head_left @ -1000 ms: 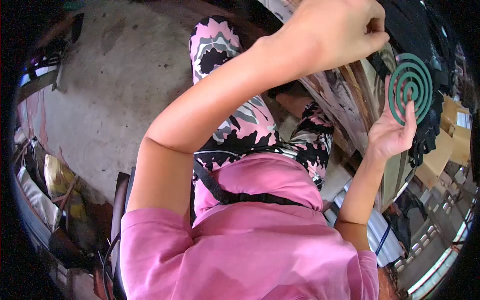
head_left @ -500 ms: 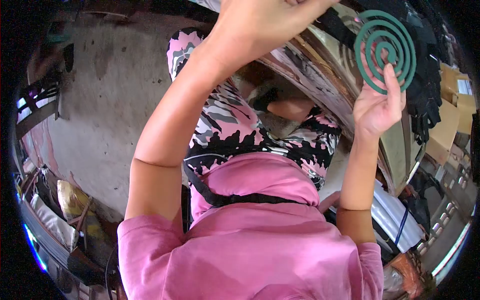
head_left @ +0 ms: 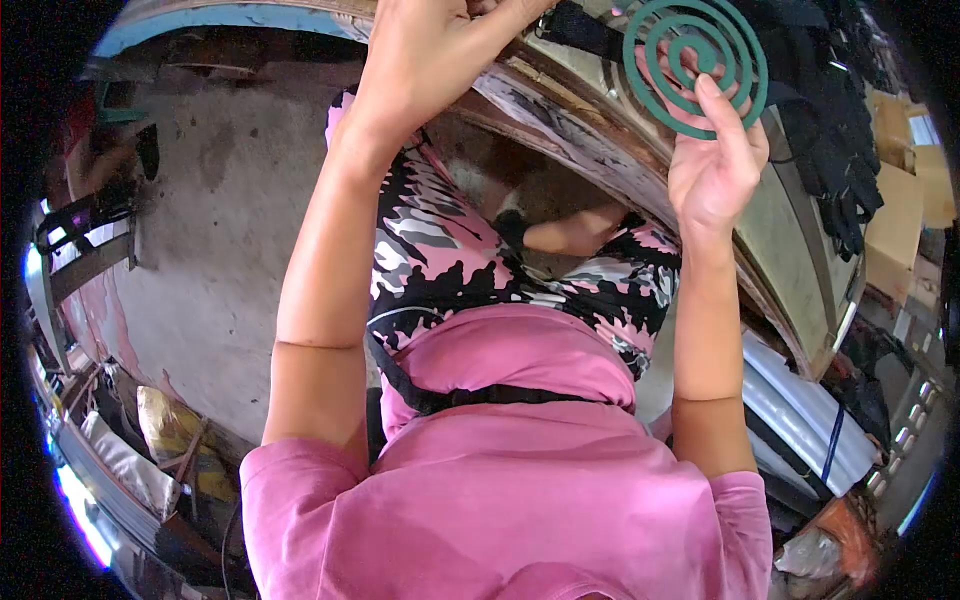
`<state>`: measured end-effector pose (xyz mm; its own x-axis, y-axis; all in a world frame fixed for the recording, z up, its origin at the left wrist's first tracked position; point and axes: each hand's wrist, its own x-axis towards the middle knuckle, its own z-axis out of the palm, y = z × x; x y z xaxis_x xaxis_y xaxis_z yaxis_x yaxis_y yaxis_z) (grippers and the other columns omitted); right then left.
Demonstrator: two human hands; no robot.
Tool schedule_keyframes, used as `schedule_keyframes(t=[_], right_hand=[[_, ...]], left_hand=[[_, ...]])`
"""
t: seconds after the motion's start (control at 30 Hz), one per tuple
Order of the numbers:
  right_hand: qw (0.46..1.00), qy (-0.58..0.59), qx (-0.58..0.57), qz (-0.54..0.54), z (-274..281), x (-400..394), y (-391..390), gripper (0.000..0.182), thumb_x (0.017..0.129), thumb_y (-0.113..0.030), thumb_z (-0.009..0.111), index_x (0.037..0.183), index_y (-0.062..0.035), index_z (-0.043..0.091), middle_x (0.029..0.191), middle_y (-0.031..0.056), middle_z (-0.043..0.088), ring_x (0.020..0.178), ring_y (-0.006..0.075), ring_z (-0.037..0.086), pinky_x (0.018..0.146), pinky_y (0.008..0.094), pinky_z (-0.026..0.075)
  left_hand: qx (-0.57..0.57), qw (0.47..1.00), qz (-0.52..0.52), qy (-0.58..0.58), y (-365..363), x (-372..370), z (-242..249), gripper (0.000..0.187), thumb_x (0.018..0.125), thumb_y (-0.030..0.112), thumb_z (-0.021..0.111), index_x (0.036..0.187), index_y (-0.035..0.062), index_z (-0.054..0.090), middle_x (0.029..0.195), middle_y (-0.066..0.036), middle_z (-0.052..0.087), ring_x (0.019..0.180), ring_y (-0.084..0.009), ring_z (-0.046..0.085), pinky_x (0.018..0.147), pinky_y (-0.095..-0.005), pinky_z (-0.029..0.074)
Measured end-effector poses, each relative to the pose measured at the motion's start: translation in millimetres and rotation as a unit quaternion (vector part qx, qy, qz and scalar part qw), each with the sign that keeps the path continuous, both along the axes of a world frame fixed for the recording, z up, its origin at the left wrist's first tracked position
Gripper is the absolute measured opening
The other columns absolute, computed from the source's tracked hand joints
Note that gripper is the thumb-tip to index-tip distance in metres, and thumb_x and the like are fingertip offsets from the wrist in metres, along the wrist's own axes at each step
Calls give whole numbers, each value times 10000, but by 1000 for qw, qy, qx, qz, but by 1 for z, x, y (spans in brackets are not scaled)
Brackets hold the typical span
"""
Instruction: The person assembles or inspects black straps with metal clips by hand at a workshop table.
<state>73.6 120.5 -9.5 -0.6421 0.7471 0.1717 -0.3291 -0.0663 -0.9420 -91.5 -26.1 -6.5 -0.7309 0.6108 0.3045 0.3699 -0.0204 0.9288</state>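
Note:
A green mosquito coil (head_left: 752, 62) is held up at the top right in my right hand (head_left: 718, 180). The thumb presses on its near face and the fingers lie behind it, partly seen through the gaps in the spiral. My left hand (head_left: 425, 70) is at the top edge, to the left of the coil and apart from it. Its fingers are curled in and partly cut off by the frame, so whatever they may hold is hidden. Both hands are above a worn wooden table (head_left: 600, 125).
Black cloth pieces (head_left: 825, 150) lie on the table's right side. Cardboard (head_left: 895, 225) stands beyond it. Rolled clear plastic sheeting (head_left: 805, 410) is by my right elbow. A yellow sack (head_left: 175, 435) lies at the lower left on the concrete floor (head_left: 220, 250).
Both hands have shifted left and slightly up in the view, the coil still in my right hand. The view itself has shifted, and more of the table shows.

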Motion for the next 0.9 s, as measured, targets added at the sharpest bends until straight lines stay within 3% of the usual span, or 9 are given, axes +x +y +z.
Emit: schedule_keyframes(t=[0.17,0.23,0.27,0.3,0.33,0.37,0.57,0.63,0.9], right_hand=[[999,26,3,39,0,1,-2,218,867,-41,671,1070,41,666,1061,124,699,939,186,676,775,287,499],[997,-51,52,37,2,4,-1,280,900,-34,600,1164,62,597,1169,145,632,1126,292,628,999,480,498],[997,-43,37,46,2,5,-2,305,901,-31,599,1185,77,584,1190,155,620,1131,293,625,1005,505,494],[999,-7,-1,45,2,4,-7,320,886,-22,641,1186,82,602,1198,135,629,1031,213,643,928,337,488],[998,-31,24,46,5,5,-11,343,893,-20,635,1217,79,585,1211,134,621,1043,210,638,922,327,489],[996,-55,50,48,7,6,-14,366,899,-18,629,1248,76,569,1224,132,612,1056,206,634,917,317,491],[994,-65,74,45,5,6,-14,329,934,-33,623,1245,62,577,1201,122,631,1064,176,626,902,285,487],[995,-42,76,45,6,5,-18,309,935,-49,635,1226,50,596,1178,115,644,1048,157,622,897,283,488],[995,-68,73,21,7,1,-26,240,933,-41,654,1158,42,639,1154,107,651,1024,141,610,880,286,507]], left_hand=[[14,1000,-5,-18,-2,4,5,118,892,75,717,867,13,621,736,30,564,660,-17,478,580,-201,395],[-37,999,10,13,-1,4,10,140,948,132,644,876,13,628,716,17,559,636,-30,496,552,-189,407],[-6,999,4,34,-2,0,-5,159,916,166,684,891,11,660,766,-11,612,711,-82,562,638,-238,451],[29,998,2,61,-1,-8,-21,195,883,200,725,907,9,691,816,-39,665,787,-134,628,725,-288,496],[4,997,-6,74,-5,-4,-13,145,934,134,687,951,-8,660,838,18,642,816,-64,556,734,-234,466],[18,999,11,38,-3,-1,-9,193,874,192,734,915,13,672,780,-67,641,677,-133,570,639,-282,474],[-27,997,16,64,-7,2,4,174,888,183,705,899,19,647,823,-88,635,688,-189,591,653,-317,478],[-40,997,9,64,-7,2,3,152,906,155,697,923,18,632,800,-36,615,741,-94,561,669,-255,462],[-39,997,26,69,-5,7,8,160,918,162,685,920,14,626,777,-60,608,698,-120,557,656,-269,461]])
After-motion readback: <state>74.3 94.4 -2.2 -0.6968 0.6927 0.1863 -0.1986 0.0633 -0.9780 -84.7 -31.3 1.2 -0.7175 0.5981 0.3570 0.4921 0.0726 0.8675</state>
